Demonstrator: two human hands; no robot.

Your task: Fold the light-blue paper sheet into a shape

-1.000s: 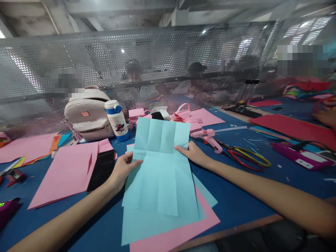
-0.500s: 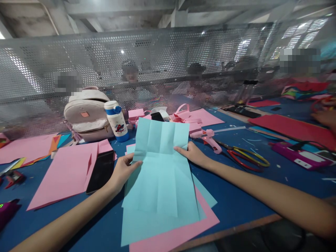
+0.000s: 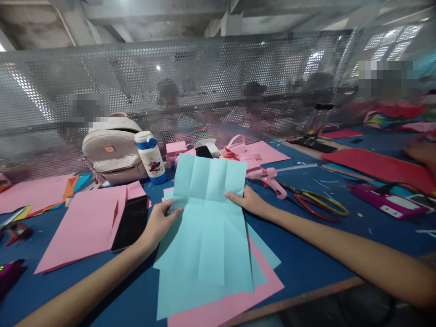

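A creased light-blue sheet of paper (image 3: 211, 227) is held up between my two hands, its upper part marked by several vertical folds and a cross fold. My left hand (image 3: 162, 222) pinches its left edge, thumb on the front. On the opposite edge, my right hand (image 3: 250, 200) grips the sheet, with the thumb lying over the front and the other fingers hidden behind. Below it lie more light-blue paper (image 3: 190, 299) and a pink sheet (image 3: 262, 293), partly covered.
Left of me are folded pink paper (image 3: 81, 222), a black phone (image 3: 131, 222), a bottle (image 3: 150, 159) and a backpack (image 3: 112, 147). Rightward lie a pink glue gun (image 3: 270, 179), scissors (image 3: 320, 204), a purple device (image 3: 384, 202) and red sheets (image 3: 381, 165). A perforated metal screen (image 3: 204, 68) stands behind.
The lower end of the held blue sheet has swung slightly left and downward. Both hands keep their grip, nearly in place.
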